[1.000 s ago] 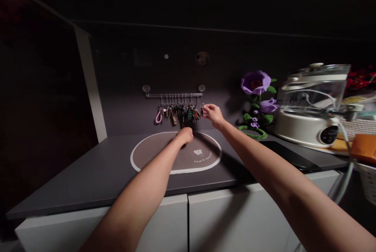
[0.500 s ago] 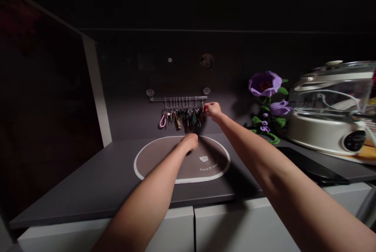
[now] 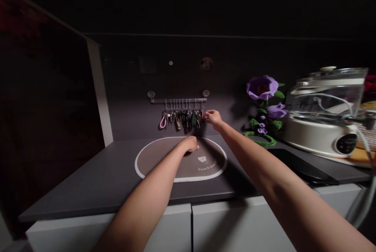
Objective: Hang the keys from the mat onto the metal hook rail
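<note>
A clear rail with small hooks is fixed to the dark wall by two suction cups. Several bunches of keys hang from it, among them a pink loop and a small red tag at the right end. My right hand is just right of the red tag, its thumb and fingertips slightly apart. Low over the brown oval mat, my left hand is curled closed, palm down. Whatever its fingers hold, if anything, is hidden.
On the right stand purple artificial flowers and a white appliance with a clear top, its cable running down. A flat black object lies before them. White cabinet fronts are below the dark counter.
My right hand has moved slightly down and away from the rail's right end, and the red piece that was at its fingertips now hangs there. My left hand stays over the mat.
</note>
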Demonstrator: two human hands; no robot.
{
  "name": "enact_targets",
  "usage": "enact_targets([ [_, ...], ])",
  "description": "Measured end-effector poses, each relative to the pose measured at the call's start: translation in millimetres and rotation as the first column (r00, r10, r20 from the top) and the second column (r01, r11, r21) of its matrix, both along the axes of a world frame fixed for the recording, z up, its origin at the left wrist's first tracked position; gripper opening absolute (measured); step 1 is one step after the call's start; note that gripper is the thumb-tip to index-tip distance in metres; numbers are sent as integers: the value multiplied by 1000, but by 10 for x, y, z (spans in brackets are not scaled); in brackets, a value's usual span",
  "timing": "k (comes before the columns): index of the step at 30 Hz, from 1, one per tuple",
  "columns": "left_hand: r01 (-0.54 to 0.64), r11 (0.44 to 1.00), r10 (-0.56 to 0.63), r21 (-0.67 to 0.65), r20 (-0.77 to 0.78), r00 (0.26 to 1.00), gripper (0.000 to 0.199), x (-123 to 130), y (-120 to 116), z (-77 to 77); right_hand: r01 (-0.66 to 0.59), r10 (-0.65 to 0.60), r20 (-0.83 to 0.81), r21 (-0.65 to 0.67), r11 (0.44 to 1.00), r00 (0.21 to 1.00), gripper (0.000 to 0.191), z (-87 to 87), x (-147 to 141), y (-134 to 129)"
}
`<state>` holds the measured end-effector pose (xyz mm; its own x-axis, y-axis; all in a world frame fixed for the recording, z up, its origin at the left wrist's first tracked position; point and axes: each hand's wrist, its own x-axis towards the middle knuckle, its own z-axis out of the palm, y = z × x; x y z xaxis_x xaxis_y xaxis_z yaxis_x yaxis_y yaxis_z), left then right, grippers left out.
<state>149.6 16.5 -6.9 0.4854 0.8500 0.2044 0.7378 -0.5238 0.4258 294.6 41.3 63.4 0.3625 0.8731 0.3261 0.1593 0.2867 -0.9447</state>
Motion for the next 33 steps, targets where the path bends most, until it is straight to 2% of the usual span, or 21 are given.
enact_targets([
  [3,-46,998,46,-53,-6,999,25,-11,-130,84,0,0,4,-26,1000,1000,12,-63,3,-206],
  [7,-81,987,113,-136,252,961,63,-77,-263,145,-64,64,14,-41,997,998,33,-126,-10,-539],
  [10,27,991,35,-133,443,896,85,-224,-375,157,-152,152,37,2,988,988,51,-156,-55,-794],
  [12,107,993,-63,-50,543,837,93,-367,-491,171,-244,240,58,66,967,969,66,-186,-106,-960],
  [16,168,969,-248,184,659,710,100,-679,-840,225,-422,394,159,224,879,905,92,-308,-240,-1273],
  [20,193,946,-320,261,648,691,104,-939,-1235,184,-508,425,311,272,817,850,101,-513,-359,-1558],
  [23,181,943,-321,278,628,709,104,-1082,-1452,24,-521,415,367,265,811,833,102,-690,-406,-1743],
  [27,185,951,-301,248,605,737,105,-1193,-1588,-199,-512,395,387,271,815,833,99,-849,-427,-1924],
  [30,196,957,-288,215,611,738,106,-1217,-1604,-227,-503,370,415,275,819,831,96,-856,-435,-1994],
  [33,213,960,-280,181,636,719,107,-1224,-1554,-159,-491,351,433,270,828,830,95,-790,-426,-1993],
])
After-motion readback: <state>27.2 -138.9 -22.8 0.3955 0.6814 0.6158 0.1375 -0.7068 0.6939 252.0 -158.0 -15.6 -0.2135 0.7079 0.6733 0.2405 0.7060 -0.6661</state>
